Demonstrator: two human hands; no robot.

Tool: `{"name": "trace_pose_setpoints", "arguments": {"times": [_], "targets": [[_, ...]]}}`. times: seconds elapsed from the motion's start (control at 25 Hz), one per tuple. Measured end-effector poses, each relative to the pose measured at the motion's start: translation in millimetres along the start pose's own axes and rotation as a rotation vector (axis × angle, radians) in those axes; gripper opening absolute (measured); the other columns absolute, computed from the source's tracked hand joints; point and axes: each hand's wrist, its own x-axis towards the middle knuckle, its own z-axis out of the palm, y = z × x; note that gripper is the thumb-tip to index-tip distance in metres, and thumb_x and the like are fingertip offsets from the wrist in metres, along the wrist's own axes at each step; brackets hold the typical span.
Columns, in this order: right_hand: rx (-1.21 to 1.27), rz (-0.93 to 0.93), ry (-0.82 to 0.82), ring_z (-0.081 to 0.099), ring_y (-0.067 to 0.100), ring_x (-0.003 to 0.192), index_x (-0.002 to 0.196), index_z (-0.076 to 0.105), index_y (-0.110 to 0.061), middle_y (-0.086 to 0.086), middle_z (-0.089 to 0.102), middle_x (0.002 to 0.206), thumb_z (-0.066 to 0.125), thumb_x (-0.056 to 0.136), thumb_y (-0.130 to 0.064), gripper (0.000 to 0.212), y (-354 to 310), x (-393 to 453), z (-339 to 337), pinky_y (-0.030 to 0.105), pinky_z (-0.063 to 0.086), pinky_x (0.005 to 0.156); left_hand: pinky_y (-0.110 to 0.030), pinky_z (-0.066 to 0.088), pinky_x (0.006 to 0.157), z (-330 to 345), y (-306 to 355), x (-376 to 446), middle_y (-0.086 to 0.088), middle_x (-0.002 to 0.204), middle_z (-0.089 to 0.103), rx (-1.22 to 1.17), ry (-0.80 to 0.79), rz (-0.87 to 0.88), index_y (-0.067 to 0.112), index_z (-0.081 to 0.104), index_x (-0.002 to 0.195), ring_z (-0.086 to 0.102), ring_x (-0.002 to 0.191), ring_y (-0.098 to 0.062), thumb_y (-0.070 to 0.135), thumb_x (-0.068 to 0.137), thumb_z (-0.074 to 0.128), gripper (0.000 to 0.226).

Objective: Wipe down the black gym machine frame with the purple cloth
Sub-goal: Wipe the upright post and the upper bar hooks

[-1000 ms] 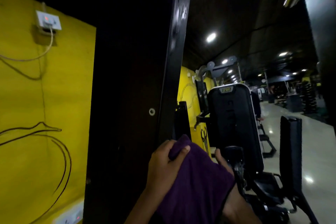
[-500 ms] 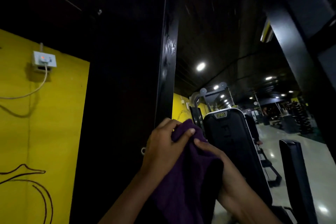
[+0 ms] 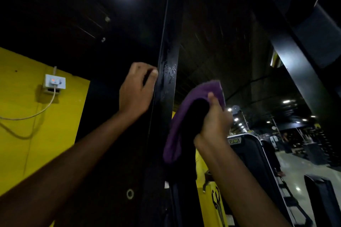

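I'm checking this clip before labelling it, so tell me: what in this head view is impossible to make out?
- Right hand: its fingers are hidden behind the purple cloth it grips.
- Left hand: fingertips curl against the black frame post; whether they hold anything is too dark to tell.
- Frame post: whether the cloth touches it is unclear in the gloom.
- Wall socket: its cable runs off the left edge.

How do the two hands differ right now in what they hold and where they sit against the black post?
The left hand holds no cloth and rests on the black post's left edge; the right hand grips the purple cloth, right of the post. The left hand sits higher. Both are raised.
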Motion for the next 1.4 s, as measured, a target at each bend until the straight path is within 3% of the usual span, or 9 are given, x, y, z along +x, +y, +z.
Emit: {"name": "trace_pose_setpoints", "arguments": {"times": [0.16,0.28,0.44,0.64,0.76,0.92,1.08,1.28,1.4], "targets": [[-0.219,-0.556,-0.084,0.062,0.017,0.085,0.098,0.055,-0.014,-0.002,0.063,0.090,0.055,0.095,-0.027,0.014,-1,26,70,0.023,0.046,0.076,-0.008,0.028,0.095,14,-30,38,-0.006,0.141,0.044,-0.090,-0.025,-0.094,0.009,0.054,0.132,0.040,0.127,-0.012,0.017,0.101,0.043,0.034],[-0.495,-0.617,-0.330,0.059,0.025,0.106,0.122,0.050,-0.007,0.010,0.064,0.113,0.050,0.097,-0.030,0.034,28,46,93,0.020,0.036,0.079,-0.023,0.015,0.112,27,-55,27,-0.006,0.154,0.029,-0.057,-0.088,-0.005,0.013,0.036,0.145,0.021,0.141,-0.011,0.028,0.099,0.036,0.048],[-0.640,-0.619,-0.631,0.028,0.016,0.140,0.149,0.025,-0.019,0.002,0.030,0.154,0.038,0.100,-0.038,0.054,39,71,80,0.032,0.018,0.116,-0.029,0.010,0.116,33,-67,16,-0.004,0.157,0.023,-0.053,-0.056,0.057,0.016,0.029,0.147,0.011,0.139,-0.003,0.036,0.095,0.028,0.056],[-1.295,-1.219,-0.491,0.006,0.014,0.144,0.151,0.015,-0.028,-0.009,0.010,0.159,0.021,0.092,-0.057,0.066,36,103,70,0.039,-0.005,0.111,-0.031,0.012,0.117,35,-69,18,-0.003,0.156,0.023,-0.037,-0.044,0.077,0.017,0.029,0.147,0.012,0.139,-0.005,0.036,0.095,0.028,0.056],[-1.232,-1.177,-0.573,-0.003,0.011,0.146,0.149,0.008,-0.035,-0.013,0.003,0.159,0.023,0.089,-0.060,0.066,40,115,74,0.045,-0.013,0.111,-0.028,0.011,0.116,35,-70,16,0.003,0.155,0.022,-0.031,-0.039,0.080,0.019,0.029,0.147,0.012,0.140,-0.003,0.036,0.095,0.028,0.055],[-0.975,-0.932,-0.555,0.017,0.023,0.143,0.149,0.023,-0.030,-0.005,0.016,0.158,0.034,0.097,-0.053,0.058,25,128,105,0.054,0.019,0.113,-0.029,0.013,0.116,35,-71,17,0.015,0.147,0.019,-0.023,-0.012,0.095,0.022,0.029,0.146,0.014,0.141,-0.005,0.038,0.095,0.027,0.054],[-0.952,-0.633,-0.406,0.031,0.035,0.133,0.145,0.035,-0.027,0.006,0.030,0.149,0.029,0.098,-0.055,0.055,-13,131,147,0.046,0.029,0.104,-0.030,0.015,0.115,35,-60,12,0.014,0.148,0.024,-0.031,-0.020,0.072,0.029,0.027,0.143,0.018,0.141,-0.006,0.034,0.094,0.028,0.049],[-0.893,-0.995,-0.345,0.037,0.027,0.125,0.142,0.035,-0.018,0.003,0.042,0.143,0.034,0.100,-0.042,0.048,18,101,128,0.041,0.031,0.097,-0.040,0.033,0.104,22,-36,45,-0.014,0.124,0.054,0.110,0.087,-0.022,0.009,0.056,0.126,0.049,0.118,-0.028,0.032,0.090,0.041,0.045],[-0.856,-0.945,-0.398,0.035,0.028,0.128,0.145,0.031,-0.024,0.002,0.039,0.146,0.033,0.100,-0.042,0.048,-1,126,144,0.042,0.030,0.099,-0.046,0.025,0.112,37,-19,78,-0.010,0.144,0.041,0.120,0.115,-0.143,0.014,0.044,0.138,0.040,0.132,-0.026,0.031,0.100,0.041,0.041]]}}
